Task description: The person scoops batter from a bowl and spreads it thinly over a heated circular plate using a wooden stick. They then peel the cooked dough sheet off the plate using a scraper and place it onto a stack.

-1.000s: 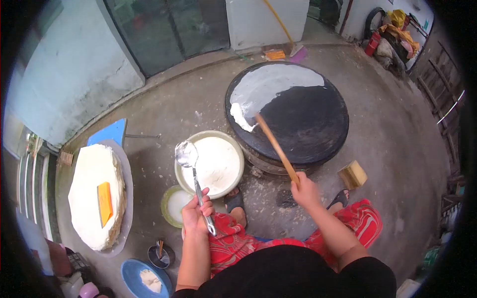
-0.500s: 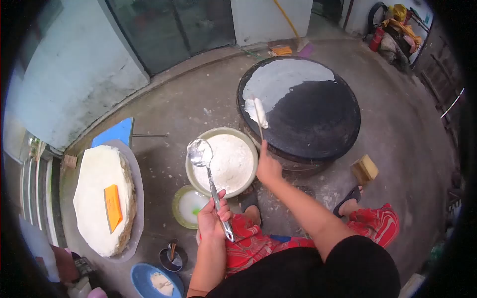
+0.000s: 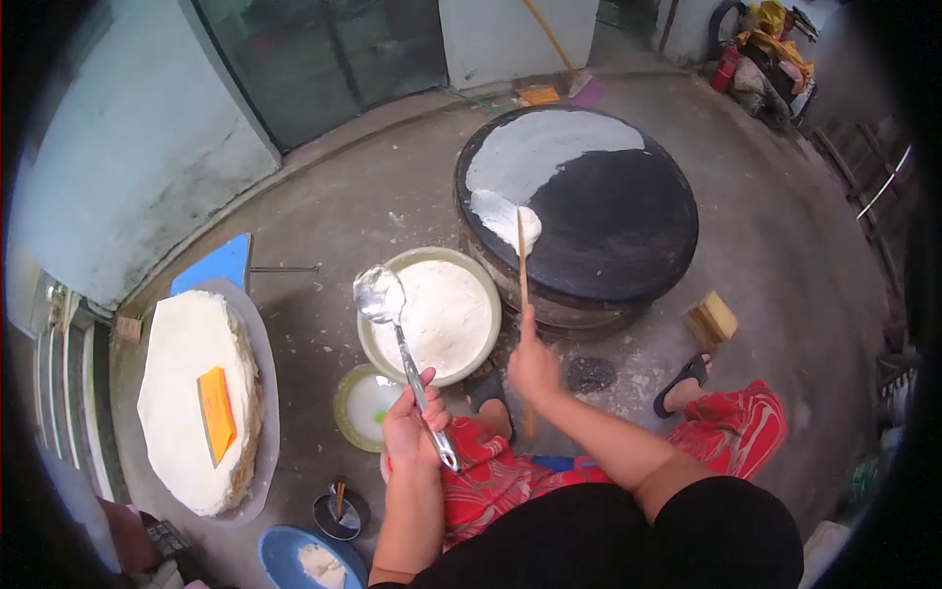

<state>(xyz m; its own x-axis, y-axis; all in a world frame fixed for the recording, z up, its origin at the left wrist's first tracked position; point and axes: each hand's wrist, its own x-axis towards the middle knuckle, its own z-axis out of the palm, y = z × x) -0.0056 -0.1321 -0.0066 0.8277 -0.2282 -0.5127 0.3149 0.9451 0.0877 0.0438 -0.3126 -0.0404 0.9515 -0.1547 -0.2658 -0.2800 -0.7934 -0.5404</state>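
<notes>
My left hand (image 3: 416, 428) is closed around the handle of a metal ladle (image 3: 377, 297), its bowl tilted above the rim of a wide basin (image 3: 497, 332) of white batter (image 3: 442, 319). In my right hand (image 3: 536, 371) is a wooden spreader (image 3: 523, 280), its far end in a thick white lump of batter (image 3: 531, 232) at the near left of a round black griddle (image 3: 618, 231). A thin pale layer of batter (image 3: 549, 137) covers the griddle's far and left part; the rest of its top is bare black.
A thick white stack of thin sheets (image 3: 182, 393) stands at left, with an orange scraper (image 3: 217, 412) on top. Nearer me are a green bowl (image 3: 343, 417), a dark pot (image 3: 321, 510) and a blue basin (image 3: 275, 550). A yellowish block (image 3: 714, 319) lies by my right foot.
My right hand has turned the wooden spreader, now more upright, and the batter lump has shifted slightly right and spread behind it. The ladle stays over the basin. The whole view has shifted slightly.
</notes>
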